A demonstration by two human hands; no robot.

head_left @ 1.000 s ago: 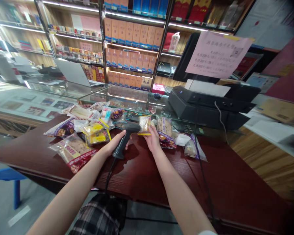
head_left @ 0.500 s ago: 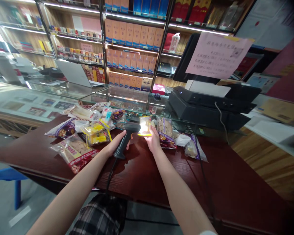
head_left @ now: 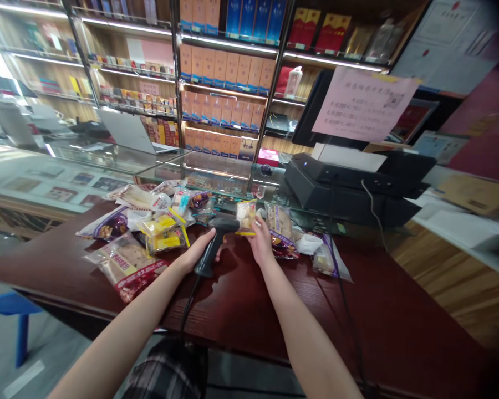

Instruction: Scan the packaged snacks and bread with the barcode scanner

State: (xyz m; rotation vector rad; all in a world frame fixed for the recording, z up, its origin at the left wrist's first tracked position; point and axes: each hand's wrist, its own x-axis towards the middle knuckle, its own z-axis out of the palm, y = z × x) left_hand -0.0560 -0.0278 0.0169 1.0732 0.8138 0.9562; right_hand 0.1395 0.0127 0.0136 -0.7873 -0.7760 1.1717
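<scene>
My left hand (head_left: pixel 199 250) grips a black handheld barcode scanner (head_left: pixel 212 249), its head pointing right toward a small wrapped pastry packet (head_left: pixel 246 217). My right hand (head_left: pixel 261 239) holds that packet upright between its fingers, close to the scanner's head but apart from it. A black cable (head_left: pixel 189 305) runs down from the scanner's base over the counter edge. Several bagged pastries (head_left: pixel 127 266) lie in a heap just beyond and left of my left hand. More bagged pastries (head_left: pixel 280 230) lie just behind my right hand.
The pile rests on a dark red wooden counter (head_left: pixel 249 310). Behind it stand a glass display case (head_left: pixel 208 169), a black printer-like machine (head_left: pixel 349 188) with a pink notice (head_left: pixel 363 102) above it, and shelves of boxed goods (head_left: pixel 220 72).
The bright glow on the packet from half a second ago has gone. Both hands stay in nearly the same place, and the whole view has shifted slightly.
</scene>
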